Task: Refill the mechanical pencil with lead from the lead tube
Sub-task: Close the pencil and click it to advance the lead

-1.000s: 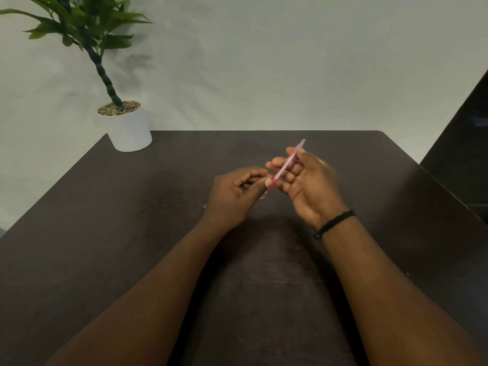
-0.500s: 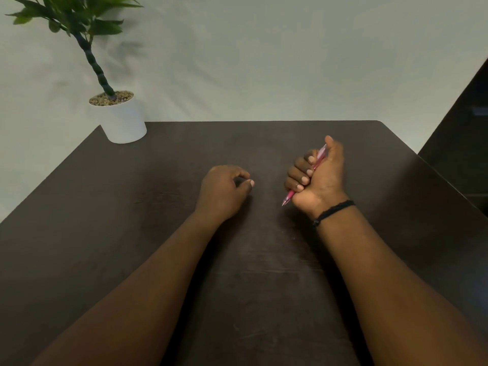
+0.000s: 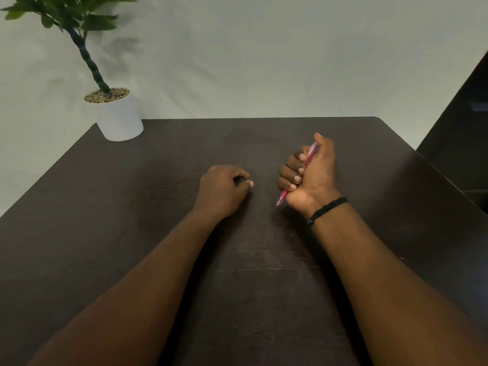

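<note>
My right hand (image 3: 315, 175) is closed in a fist around a pink mechanical pencil (image 3: 282, 197). The pencil is tilted, its tip pointing down and to the left just above the dark table (image 3: 158, 207). My thumb rests on its upper end. My left hand (image 3: 221, 191) rests on the table a little to the left of the pencil tip. Its fingers are curled, with the thumb tip beside the index finger, and nothing shows between them. No lead tube is visible; whatever is under the left hand is hidden.
A white pot with a green plant (image 3: 118, 117) stands at the table's back left corner. A black cord bracelet (image 3: 326, 210) circles my right wrist. A dark piece of furniture (image 3: 464, 128) rises past the table's right edge.
The hands were together at the pencil tip; they have since parted. My right hand wrapped into a fist around the pencil, thumb on top. My left hand dropped to the table.
</note>
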